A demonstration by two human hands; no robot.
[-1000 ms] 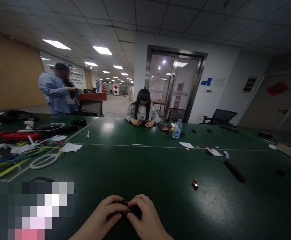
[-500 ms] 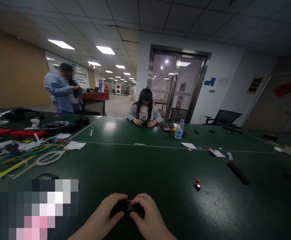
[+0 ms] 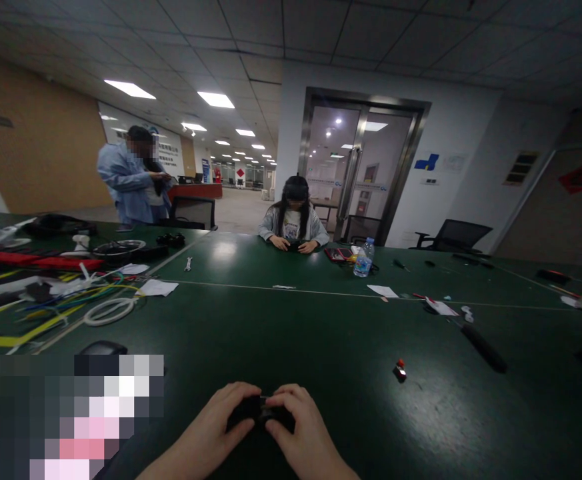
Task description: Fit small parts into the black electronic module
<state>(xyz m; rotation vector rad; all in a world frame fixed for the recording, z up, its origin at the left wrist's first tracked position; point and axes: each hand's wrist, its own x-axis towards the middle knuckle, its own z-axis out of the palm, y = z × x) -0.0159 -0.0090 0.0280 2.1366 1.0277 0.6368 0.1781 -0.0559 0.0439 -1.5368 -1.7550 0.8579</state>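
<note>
A small black object (image 3: 264, 415) with a shiny bit at its middle is held low in the head view, just over the green table (image 3: 291, 333). My left hand (image 3: 221, 420) is closed around its left end, fingertips on the far side and thumb on the near side. My right hand (image 3: 305, 421) grips the right end the same way. Both hands cover much of it, and its kind cannot be made out. Right of my hands, apart from them, lies a small red-and-dark item (image 3: 399, 371) with a bright glint.
Left lie a coiled white cable (image 3: 109, 312), paper (image 3: 159, 288), a wrench (image 3: 189, 264) and tangled wires. A water bottle (image 3: 363, 258) stands across the table, near a seated person (image 3: 293, 220). A long black handle (image 3: 484, 348) lies right. Another person (image 3: 131, 177) stands back left.
The view has turned slightly left, so the surroundings appear shifted right. My left fingers have moved from across the black object to its far side, leaving more of it showing. Both hands keep hold.
</note>
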